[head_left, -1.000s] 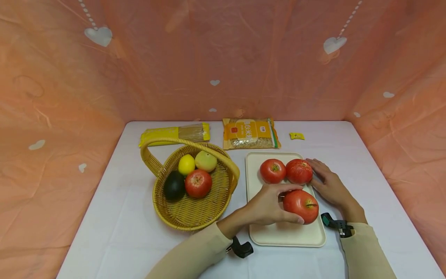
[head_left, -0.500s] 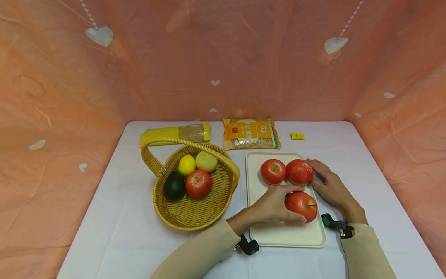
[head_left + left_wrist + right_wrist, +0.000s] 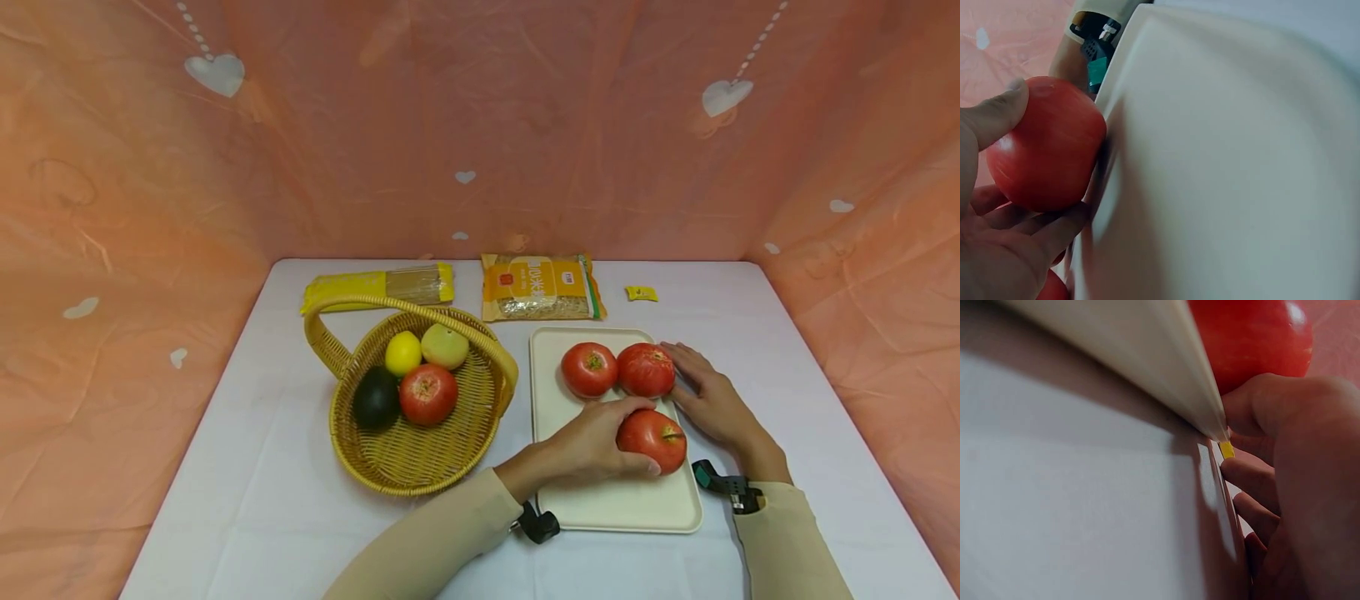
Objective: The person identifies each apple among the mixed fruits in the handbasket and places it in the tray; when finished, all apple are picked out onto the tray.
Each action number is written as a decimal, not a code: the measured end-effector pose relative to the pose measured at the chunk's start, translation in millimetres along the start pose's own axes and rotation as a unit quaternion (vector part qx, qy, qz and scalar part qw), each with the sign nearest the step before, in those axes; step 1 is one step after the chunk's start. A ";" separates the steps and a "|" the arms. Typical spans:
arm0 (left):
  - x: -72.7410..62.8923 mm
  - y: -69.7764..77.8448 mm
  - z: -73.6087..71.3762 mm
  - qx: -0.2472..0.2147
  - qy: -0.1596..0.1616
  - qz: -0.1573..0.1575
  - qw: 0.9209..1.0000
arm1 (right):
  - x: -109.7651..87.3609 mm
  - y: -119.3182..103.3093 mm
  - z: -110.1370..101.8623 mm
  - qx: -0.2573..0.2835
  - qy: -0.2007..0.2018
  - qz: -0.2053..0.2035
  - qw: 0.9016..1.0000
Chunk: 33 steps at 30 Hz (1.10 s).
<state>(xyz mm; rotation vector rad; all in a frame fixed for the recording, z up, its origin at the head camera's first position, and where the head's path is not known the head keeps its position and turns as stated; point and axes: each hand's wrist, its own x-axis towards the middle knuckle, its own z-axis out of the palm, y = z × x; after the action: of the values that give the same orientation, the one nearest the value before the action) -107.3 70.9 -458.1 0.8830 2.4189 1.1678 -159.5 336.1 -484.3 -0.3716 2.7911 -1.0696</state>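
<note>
My left hand (image 3: pixel 585 442) grips a red apple (image 3: pixel 654 442) over the right part of a cream tray (image 3: pixel 615 510). In the left wrist view the thumb lies on one side of this apple (image 3: pixel 1047 147) and the fingers on the other, right at the tray's surface. Two more red apples, a left one (image 3: pixel 588 370) and a right one (image 3: pixel 646 370), sit side by side at the tray's far end. My right hand (image 3: pixel 708 400) rests at the tray's right edge beside the right apple; in the right wrist view its thumb is at the tray's rim (image 3: pixel 1200 394).
Left of the tray stands a wicker basket (image 3: pixel 405 483) with a tall handle, holding an avocado (image 3: pixel 376 400), a lemon (image 3: pixel 402 354), a pale green fruit (image 3: pixel 445 347) and a red apple (image 3: pixel 428 394). Behind lie a noodle pack (image 3: pixel 416 286), a grain bag (image 3: pixel 540 287) and a small yellow packet (image 3: pixel 641 293).
My left hand has shifted slightly right with the apple, which looks a little smaller and lower over the tray. The right hand has stayed at the tray's edge.
</note>
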 end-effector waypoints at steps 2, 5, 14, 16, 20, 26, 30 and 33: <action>-0.3 -0.3 0.7 0.010 -0.004 0.001 1.000 | 0.1 -0.2 0.0 0.002 0.001 -0.002 1.000; -0.2 -0.1 1.9 0.026 -0.006 0.006 1.000 | 0.0 -0.1 -0.4 0.003 0.001 -0.002 1.000; -6.0 4.3 -3.5 0.065 0.014 0.028 0.997 | 0.7 0.3 0.3 0.000 0.004 -0.007 1.000; -9.9 6.7 -7.2 0.073 0.023 0.044 0.996 | 0.7 0.0 0.2 -0.001 0.003 -0.007 1.000; -20.0 13.0 -15.7 0.079 0.036 0.075 0.993 | 0.7 -0.1 -1.2 -0.004 -0.002 0.000 1.000; -42.9 22.9 -30.1 0.029 0.041 0.109 0.993 | 0.4 0.6 -1.0 -0.003 -0.004 0.009 1.000; -63.8 23.8 -45.9 -0.065 0.047 0.155 0.985 | 0.2 0.7 0.3 -0.001 -0.003 0.004 1.000; -81.1 21.6 -60.1 -0.125 0.043 0.175 0.976 | 0.3 0.9 0.0 -0.001 -0.006 0.010 1.000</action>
<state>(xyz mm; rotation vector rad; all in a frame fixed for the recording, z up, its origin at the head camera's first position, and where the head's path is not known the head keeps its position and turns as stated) -68.1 -7.1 -402.9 1.2272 2.1678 1.6252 -159.9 336.6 -484.9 -0.3494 2.7788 -1.0566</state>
